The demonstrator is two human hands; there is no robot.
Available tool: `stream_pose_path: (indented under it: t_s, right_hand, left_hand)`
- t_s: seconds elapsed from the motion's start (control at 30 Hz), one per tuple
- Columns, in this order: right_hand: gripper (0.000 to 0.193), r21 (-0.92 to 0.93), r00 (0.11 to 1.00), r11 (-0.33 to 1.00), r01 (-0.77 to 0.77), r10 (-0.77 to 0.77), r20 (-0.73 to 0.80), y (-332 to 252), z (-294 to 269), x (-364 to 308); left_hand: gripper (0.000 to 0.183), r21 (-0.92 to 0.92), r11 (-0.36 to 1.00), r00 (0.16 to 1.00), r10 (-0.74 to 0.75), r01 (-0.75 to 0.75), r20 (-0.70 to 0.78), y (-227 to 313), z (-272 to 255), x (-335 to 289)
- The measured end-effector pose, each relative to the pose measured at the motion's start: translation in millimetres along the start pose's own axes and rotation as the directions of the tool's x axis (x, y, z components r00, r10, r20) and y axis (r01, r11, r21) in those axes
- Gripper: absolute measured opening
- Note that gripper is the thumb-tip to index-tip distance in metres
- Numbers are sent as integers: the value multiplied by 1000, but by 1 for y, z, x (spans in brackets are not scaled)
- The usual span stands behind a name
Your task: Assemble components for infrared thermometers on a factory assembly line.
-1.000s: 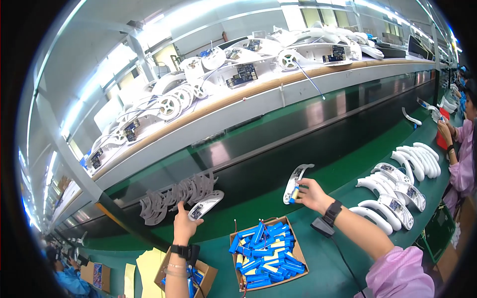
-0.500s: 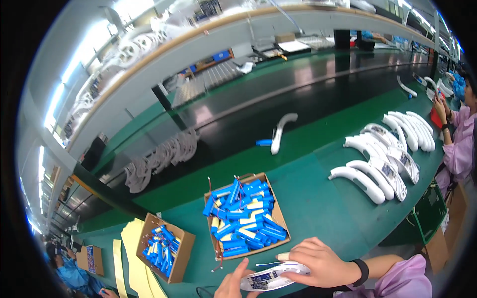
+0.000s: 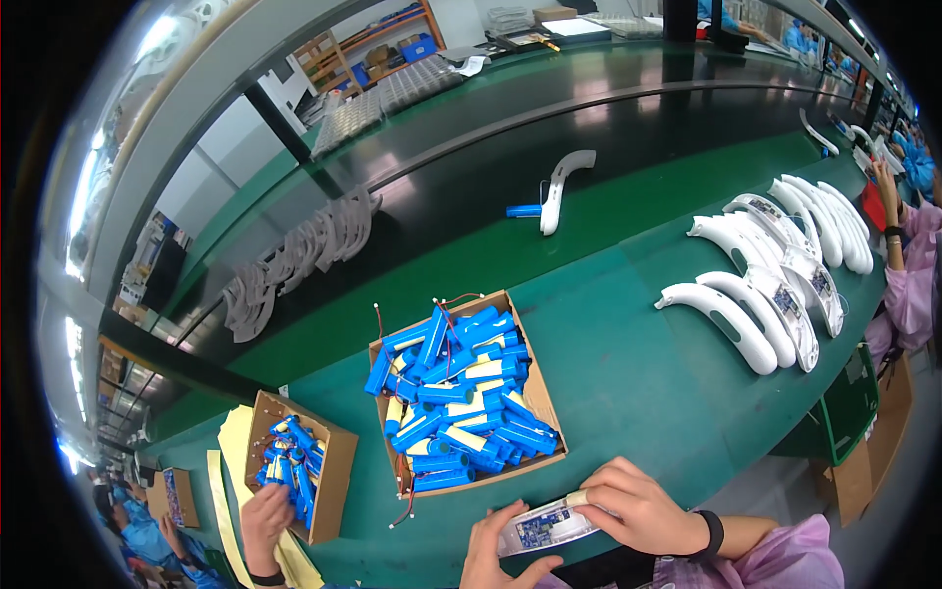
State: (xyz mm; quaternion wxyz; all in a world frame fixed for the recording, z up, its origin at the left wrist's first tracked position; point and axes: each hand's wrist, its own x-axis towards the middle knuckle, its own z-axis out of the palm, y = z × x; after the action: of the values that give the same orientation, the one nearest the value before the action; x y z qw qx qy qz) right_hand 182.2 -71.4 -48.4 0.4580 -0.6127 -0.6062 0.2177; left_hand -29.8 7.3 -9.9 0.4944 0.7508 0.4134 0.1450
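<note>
At the lower edge, my left hand (image 3: 498, 556) and my right hand (image 3: 640, 508) together hold a white curved housing half (image 3: 543, 526) with a circuit board showing inside it. My right wrist wears a black band. Just beyond my hands stands an open cardboard box (image 3: 546, 412) heaped with blue cylindrical battery cells (image 3: 453, 393), some with red wires. Farther off, on the dark conveyor belt (image 3: 628, 128), lies one white curved housing (image 3: 559, 187) with a blue cell (image 3: 523, 210) beside it.
A row of white housings (image 3: 765, 294) lies on the green table (image 3: 638, 353) at the right. A smaller box of blue cells (image 3: 334, 461) sits at lower left, another person's hand (image 3: 263, 520) on it. A pink-sleeved co-worker (image 3: 913, 285) sits far right. Pale curved parts (image 3: 294, 255) lie along the belt's left.
A second ago both arms reached out to the belt, each hand with a white housing. Now one housing lies on the belt, and both hands are back near my body on another one.
</note>
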Motion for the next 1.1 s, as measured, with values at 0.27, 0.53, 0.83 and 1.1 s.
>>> stream_pose_path:
  t_s: [0.27,0.53,0.83,1.1]
  right_hand:
    - [17,-44,992,999,24,-29,-122,-2,9,-12]
    - [28,-77,976,981,176,-184,-113,0,2,-8]
    - [30,73,998,996,58,-55,-31,-15,-10,8]
    - [23,-104,991,989,107,-98,90,-11,-9,-1]
  left_hand:
    - [2,-85,992,985,81,-94,-150,1,23,18]
    - [5,-138,990,994,24,-39,-103,7,21,21]
    - [11,-94,996,997,-4,-3,-73,7,18,16]
    - [17,2,999,998,37,-37,-57,7,18,13]
